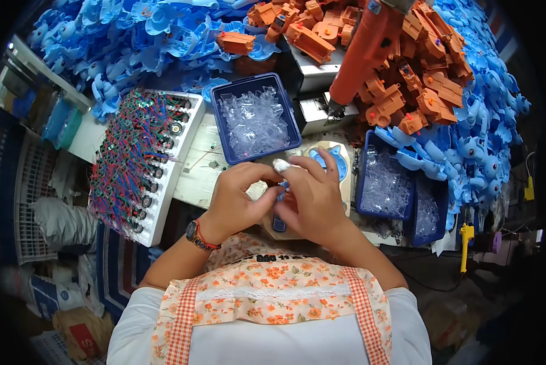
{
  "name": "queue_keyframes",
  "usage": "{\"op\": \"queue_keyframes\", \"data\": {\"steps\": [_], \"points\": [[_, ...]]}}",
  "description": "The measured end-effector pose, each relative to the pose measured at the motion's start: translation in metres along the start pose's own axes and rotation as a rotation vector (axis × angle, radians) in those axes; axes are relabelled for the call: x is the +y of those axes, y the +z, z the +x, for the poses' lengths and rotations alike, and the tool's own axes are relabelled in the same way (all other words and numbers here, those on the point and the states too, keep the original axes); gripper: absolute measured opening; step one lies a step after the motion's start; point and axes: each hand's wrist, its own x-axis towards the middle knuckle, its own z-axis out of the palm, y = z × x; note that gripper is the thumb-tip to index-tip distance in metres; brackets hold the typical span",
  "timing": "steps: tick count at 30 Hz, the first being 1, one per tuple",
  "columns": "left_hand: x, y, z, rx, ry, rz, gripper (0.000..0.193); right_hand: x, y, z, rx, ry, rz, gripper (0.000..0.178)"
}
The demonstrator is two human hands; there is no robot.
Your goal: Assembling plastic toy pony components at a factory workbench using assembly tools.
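Observation:
My left hand (239, 198) and my right hand (315, 204) meet in front of my chest, fingers pinched close together. Between the fingertips a bit of blue shows; what they hold is mostly hidden. A white wrap (281, 165) covers a fingertip there. Just beyond my right hand, a light-blue plastic shell (340, 163) lies in a pale fixture (347, 152). Below the fingers, a small dark-blue piece (278, 223) shows at the near side of that fixture.
A dark-blue bin (294, 135) of clear plastic parts stands ahead, a second bin (359, 198) at right. On the left lies a white foam tray (185, 137) with wired components. An orange power screwdriver (361, 58) hangs near piled orange housings (446, 88) and blue shells (476, 155).

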Motion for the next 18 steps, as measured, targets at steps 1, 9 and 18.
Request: {"op": "queue_keyframes", "data": {"steps": [1, 9, 18], "points": [[-0.001, -0.001, -0.002, 0.005, -0.001, 0.005, 0.015, 0.004, 0.005, -0.001, 0.017, 0.013, -0.021, 0.047], [-0.024, -0.004, -0.019, -0.110, -0.474, -0.476, 0.012, 0.009, 0.003, 0.001, -0.024, 0.081, 0.070, 0.030], [-0.031, 0.000, -0.023, -0.150, -0.585, -0.659, 0.012, 0.015, -0.010, 0.005, -0.135, 0.004, 0.025, 0.019]]}}
